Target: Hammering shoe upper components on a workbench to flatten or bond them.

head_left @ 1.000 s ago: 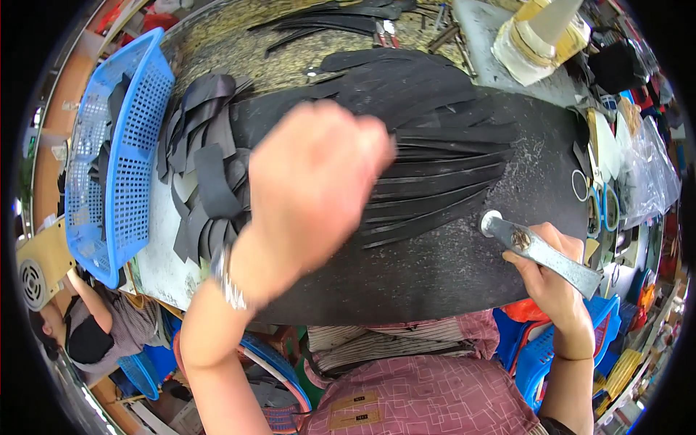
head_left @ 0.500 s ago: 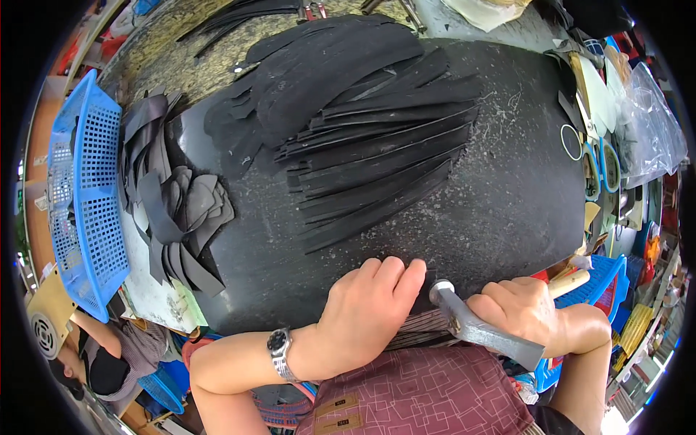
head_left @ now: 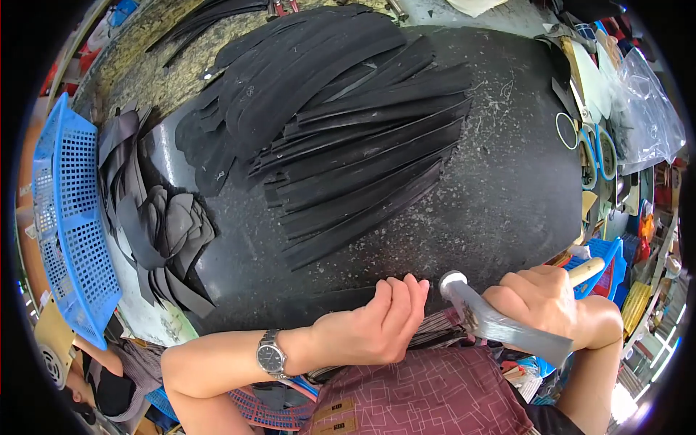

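My right hand [head_left: 542, 301] is wrapped round the pale wooden handle of a hammer [head_left: 500, 322]. Its grey metal head hangs level over the mat's front edge, the round face pointing toward my other hand. My left hand [head_left: 373, 322], with a watch [head_left: 271, 355] on the wrist, is closed with fingers curled together at that same edge. What those fingers pinch, if anything, is hidden. Beyond both hands, long black strips [head_left: 370, 170] lie fanned out on the black mat [head_left: 507, 196], overlapped at the back by a pile of curved black pieces [head_left: 283, 80].
More dark strips and cut pieces [head_left: 170, 232] are heaped at the left beside a blue plastic basket [head_left: 80, 210]. Scissors [head_left: 598, 152] and a clear plastic bag [head_left: 641, 116] lie to the right. A person [head_left: 123, 370] sits at the lower left.
My left hand has come slightly lower, its fingers now turned more upward. The hammer and my right hand have shifted to the right. The whole view has tilted a little.
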`<move>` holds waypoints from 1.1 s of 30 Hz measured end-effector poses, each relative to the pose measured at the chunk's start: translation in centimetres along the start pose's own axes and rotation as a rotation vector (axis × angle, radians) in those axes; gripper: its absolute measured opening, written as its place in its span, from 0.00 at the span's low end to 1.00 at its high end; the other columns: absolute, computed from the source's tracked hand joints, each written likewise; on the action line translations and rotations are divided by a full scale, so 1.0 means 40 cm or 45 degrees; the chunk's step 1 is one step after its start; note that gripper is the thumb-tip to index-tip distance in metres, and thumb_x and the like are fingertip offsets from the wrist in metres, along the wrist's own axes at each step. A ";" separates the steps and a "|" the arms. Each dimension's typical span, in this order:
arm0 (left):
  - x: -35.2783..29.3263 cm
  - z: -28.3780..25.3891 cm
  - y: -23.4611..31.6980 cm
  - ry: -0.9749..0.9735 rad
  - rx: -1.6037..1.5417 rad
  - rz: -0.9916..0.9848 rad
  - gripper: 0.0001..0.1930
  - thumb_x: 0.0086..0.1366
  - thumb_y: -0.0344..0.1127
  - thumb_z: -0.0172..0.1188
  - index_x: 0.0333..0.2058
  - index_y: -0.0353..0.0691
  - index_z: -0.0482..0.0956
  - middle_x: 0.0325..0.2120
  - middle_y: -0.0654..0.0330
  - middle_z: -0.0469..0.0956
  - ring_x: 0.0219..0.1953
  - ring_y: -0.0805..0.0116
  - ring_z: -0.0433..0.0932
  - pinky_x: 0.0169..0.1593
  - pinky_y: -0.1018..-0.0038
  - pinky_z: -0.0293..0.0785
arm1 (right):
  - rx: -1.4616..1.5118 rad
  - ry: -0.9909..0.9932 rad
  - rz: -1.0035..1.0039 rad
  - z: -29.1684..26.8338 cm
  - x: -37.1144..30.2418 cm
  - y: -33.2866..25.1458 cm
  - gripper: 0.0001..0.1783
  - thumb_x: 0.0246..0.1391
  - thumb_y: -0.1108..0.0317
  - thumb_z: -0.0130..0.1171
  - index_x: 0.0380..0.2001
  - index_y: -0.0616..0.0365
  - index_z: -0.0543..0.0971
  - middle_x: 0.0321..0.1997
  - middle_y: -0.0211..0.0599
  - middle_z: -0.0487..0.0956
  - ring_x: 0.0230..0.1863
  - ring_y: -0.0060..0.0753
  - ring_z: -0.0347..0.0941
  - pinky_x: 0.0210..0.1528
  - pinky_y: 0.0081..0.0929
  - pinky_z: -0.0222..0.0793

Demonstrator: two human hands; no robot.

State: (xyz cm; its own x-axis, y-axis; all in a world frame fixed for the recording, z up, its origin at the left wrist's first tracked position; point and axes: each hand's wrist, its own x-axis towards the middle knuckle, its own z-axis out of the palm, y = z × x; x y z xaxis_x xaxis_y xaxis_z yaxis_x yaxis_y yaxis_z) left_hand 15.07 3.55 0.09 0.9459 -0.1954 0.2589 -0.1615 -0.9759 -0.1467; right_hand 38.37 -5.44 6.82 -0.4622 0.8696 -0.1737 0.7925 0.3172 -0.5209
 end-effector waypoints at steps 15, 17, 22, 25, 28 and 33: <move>-0.043 -0.031 -0.005 0.039 -0.359 -0.320 0.18 0.49 0.34 0.54 0.37 0.29 0.79 0.34 0.55 0.75 0.38 0.63 0.72 0.41 0.70 0.71 | -0.190 -0.009 -0.209 0.001 0.059 -0.016 0.11 0.32 0.65 0.56 0.22 0.55 0.69 0.17 0.26 0.61 0.13 0.22 0.63 0.14 0.21 0.58; -0.052 -0.037 -0.005 0.066 -0.555 -0.443 0.16 0.50 0.32 0.54 0.38 0.31 0.79 0.35 0.57 0.74 0.36 0.65 0.72 0.40 0.71 0.70 | -0.195 -0.058 -0.237 -0.004 0.072 -0.014 0.11 0.33 0.65 0.56 0.23 0.56 0.70 0.16 0.25 0.61 0.13 0.21 0.63 0.14 0.21 0.58; -0.070 -0.042 -0.010 0.078 -0.560 -0.497 0.17 0.47 0.33 0.55 0.36 0.33 0.78 0.33 0.59 0.74 0.36 0.64 0.71 0.40 0.70 0.70 | -0.224 -0.078 -0.273 -0.012 0.100 -0.029 0.12 0.31 0.65 0.55 0.24 0.56 0.70 0.17 0.25 0.61 0.14 0.22 0.64 0.14 0.21 0.58; -0.086 -0.042 0.002 0.058 -0.342 -0.413 0.16 0.47 0.33 0.55 0.36 0.33 0.79 0.33 0.59 0.74 0.35 0.64 0.71 0.41 0.70 0.70 | -0.229 -0.109 -0.299 -0.016 0.120 -0.036 0.13 0.31 0.65 0.55 0.25 0.56 0.70 0.17 0.25 0.61 0.15 0.22 0.64 0.14 0.21 0.58; -0.115 -0.046 -0.004 0.061 -0.390 -0.468 0.16 0.49 0.33 0.55 0.37 0.33 0.79 0.34 0.59 0.74 0.36 0.65 0.71 0.41 0.71 0.70 | -0.289 -0.123 -0.331 0.001 0.134 -0.049 0.14 0.31 0.65 0.54 0.26 0.57 0.71 0.17 0.26 0.61 0.15 0.22 0.64 0.14 0.22 0.58; -0.140 -0.066 0.014 -0.007 -0.196 -0.383 0.15 0.52 0.33 0.55 0.38 0.33 0.79 0.34 0.59 0.75 0.37 0.66 0.72 0.41 0.71 0.70 | -0.224 -0.115 -0.335 0.007 0.166 -0.059 0.13 0.31 0.64 0.55 0.25 0.56 0.70 0.17 0.26 0.61 0.14 0.23 0.64 0.14 0.22 0.58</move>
State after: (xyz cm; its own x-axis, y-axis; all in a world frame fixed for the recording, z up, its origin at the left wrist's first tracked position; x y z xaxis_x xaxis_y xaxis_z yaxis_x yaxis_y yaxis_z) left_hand 8.93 3.84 1.07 0.9591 0.1038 0.2632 0.0851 -0.9930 0.0815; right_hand 33.31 -0.52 6.67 -0.6875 0.7145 -0.1298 0.6941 0.5940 -0.4067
